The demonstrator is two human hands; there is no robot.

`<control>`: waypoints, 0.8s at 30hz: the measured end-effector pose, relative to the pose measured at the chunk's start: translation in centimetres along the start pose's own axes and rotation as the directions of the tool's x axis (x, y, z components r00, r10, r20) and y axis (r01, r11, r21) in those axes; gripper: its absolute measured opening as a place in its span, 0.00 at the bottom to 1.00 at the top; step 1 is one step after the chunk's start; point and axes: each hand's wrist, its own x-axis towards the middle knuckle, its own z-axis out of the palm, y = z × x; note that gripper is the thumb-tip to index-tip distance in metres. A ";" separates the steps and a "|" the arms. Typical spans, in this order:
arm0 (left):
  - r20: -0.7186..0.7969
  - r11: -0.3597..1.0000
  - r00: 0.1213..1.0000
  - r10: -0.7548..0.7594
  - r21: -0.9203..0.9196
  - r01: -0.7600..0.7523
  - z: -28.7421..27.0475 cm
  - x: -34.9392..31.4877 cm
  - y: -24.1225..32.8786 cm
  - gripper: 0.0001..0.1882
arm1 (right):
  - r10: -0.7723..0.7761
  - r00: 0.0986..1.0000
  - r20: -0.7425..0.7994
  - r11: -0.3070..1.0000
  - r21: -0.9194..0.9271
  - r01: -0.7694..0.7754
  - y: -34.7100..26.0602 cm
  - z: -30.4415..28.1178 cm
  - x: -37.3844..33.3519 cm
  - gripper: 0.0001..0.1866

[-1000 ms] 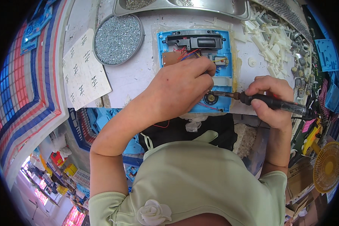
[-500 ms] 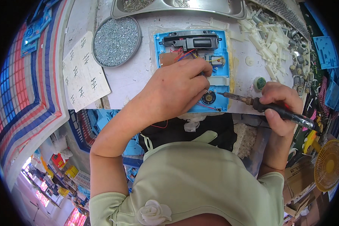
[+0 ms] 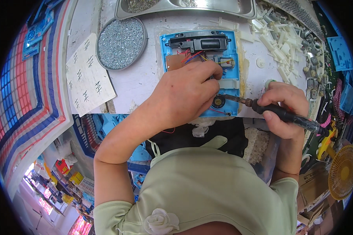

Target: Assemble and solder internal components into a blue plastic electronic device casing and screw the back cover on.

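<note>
A blue plastic housing [image 3: 235, 51] lies on the white bench, holding a black module [image 3: 208, 44], a brown circuit board [image 3: 175, 62], coloured wires and a small round speaker [image 3: 218, 102]. My left hand [image 3: 190, 88] is closed over the middle of the housing; its fingertips are hidden, and what they pinch does not show. In my right hand [image 3: 284, 107] is a soldering iron [image 3: 278, 111] with a black handle. Its tip reaches left to the upper edge of the speaker, close to my left fingers. A thin red wire runs below the speaker.
Left of the housing stand a round tray of small screws [image 3: 121, 44] and a sheet of paper [image 3: 90, 76]. A metal tray [image 3: 184, 13] spans the back. White plastic parts [image 3: 276, 45] and small motors [image 3: 312, 70] are heaped at right. A yellow fan [image 3: 343, 172] stands at the lower right.
My right hand has moved left with the soldering iron, bringing its tip over the speaker's upper edge and covering most of a small green-and-white round item. My left hand has barely moved.
</note>
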 end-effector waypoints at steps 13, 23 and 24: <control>0.012 1.000 1.000 -0.004 0.017 0.004 0.0 -0.1 0.0 0.11 | 0.023 1.000 0.020 0.998 -0.056 -0.021 -0.6 0.2 0.4 0.12; 0.034 1.000 0.999 0.019 0.011 -0.019 -0.3 0.2 -0.2 0.11 | 0.117 0.783 -0.611 0.993 0.074 -0.090 -1.7 -4.7 -10.4 0.21; 0.031 0.999 0.999 0.025 0.021 -0.026 -0.4 0.1 -0.2 0.11 | 0.102 0.694 -0.712 0.995 0.082 -0.062 -1.8 -6.1 -12.3 0.23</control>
